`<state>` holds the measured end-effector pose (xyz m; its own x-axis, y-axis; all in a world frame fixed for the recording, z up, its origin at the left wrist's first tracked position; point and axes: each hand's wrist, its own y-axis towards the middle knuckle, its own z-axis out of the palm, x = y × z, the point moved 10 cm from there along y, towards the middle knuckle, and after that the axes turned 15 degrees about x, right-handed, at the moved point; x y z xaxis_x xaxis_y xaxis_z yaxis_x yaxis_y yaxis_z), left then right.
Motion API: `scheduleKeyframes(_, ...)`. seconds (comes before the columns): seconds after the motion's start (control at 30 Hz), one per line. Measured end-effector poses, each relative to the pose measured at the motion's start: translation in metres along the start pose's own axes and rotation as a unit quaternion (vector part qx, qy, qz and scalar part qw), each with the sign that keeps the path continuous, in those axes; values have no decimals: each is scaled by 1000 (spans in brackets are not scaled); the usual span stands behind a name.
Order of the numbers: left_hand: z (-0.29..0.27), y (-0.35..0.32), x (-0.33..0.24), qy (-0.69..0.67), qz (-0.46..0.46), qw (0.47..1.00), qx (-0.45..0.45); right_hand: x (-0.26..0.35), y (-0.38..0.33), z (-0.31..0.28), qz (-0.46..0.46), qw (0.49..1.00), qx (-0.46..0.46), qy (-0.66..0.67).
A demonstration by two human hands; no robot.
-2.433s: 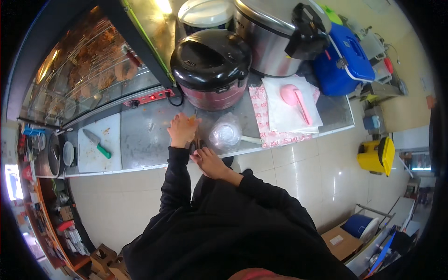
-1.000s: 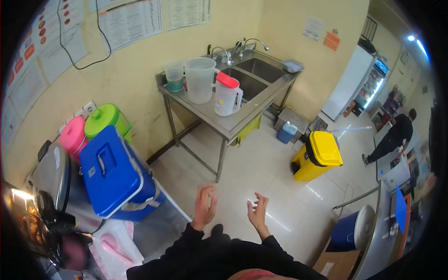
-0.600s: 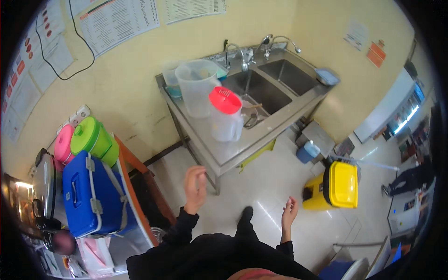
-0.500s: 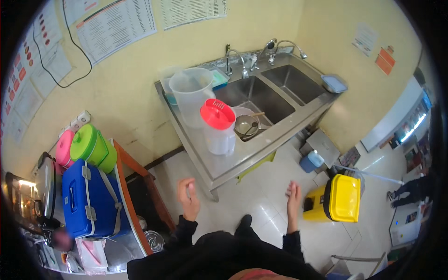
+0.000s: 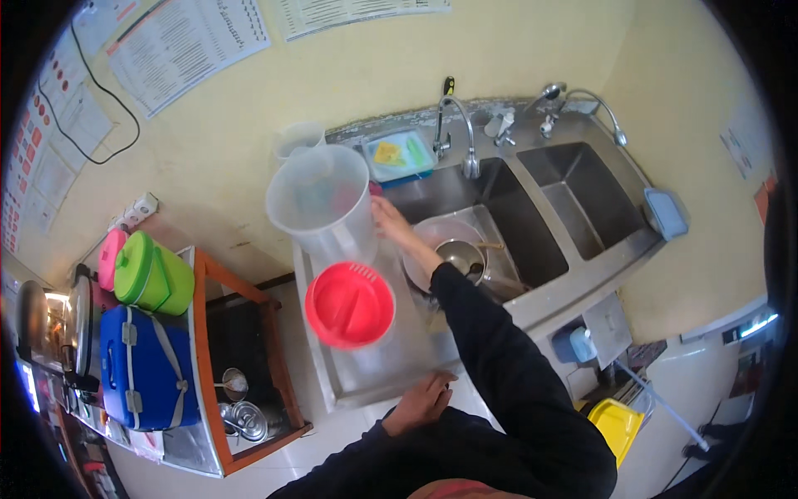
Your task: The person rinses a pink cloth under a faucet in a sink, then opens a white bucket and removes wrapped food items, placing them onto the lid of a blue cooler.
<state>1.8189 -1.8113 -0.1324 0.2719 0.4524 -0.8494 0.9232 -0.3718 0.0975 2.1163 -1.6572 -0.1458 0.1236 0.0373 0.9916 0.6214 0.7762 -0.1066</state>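
My right hand (image 5: pixel 391 223) reaches over the steel counter to the far side of a big clear plastic jug (image 5: pixel 320 195). Its fingers close near a pink thing (image 5: pixel 376 190) partly hidden by the jug; what they grip, I cannot make out. Low at the counter's front edge, my left hand (image 5: pixel 420 405) has its fingers curled in, with nothing visible in them. Between me and the big jug stands a pitcher with a red lid (image 5: pixel 350 305). Under my right forearm, a metal bowl with a handle (image 5: pixel 460 259) rests in the left sink basin.
Sponges lie in a pale blue tray (image 5: pixel 401 155) beside the tap (image 5: pixel 465 125). Another basin (image 5: pixel 586 200) is on the right. A blue cooler box (image 5: pixel 150 366) and a green bucket (image 5: pixel 154 273) stand on the left table. A yellow bin (image 5: pixel 615 426) is on the floor.
I have come closer to the counter. My right hand has stretched forward to the big jug's far side. My left hand has moved to the counter's front edge and curled.
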Motion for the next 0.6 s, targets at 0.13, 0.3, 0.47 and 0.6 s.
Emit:
scheduleKeyframes(0.13,-11,44,20,-33,-49,998,-21,-5,33,14,-38,998,56,-7)
scheduleKeyframes(0.3,-20,82,35,-74,-143,987,-24,-15,90,-44,-71,974,-15,-214)
scheduleKeyframes(0.47,-27,84,53,-85,-171,976,-106,-21,119,-22,-88,802,-20,-590)
scheduleKeyframes(0.6,-43,89,66,-26,-148,966,-210,-35,97,-46,-95,842,-53,-528)
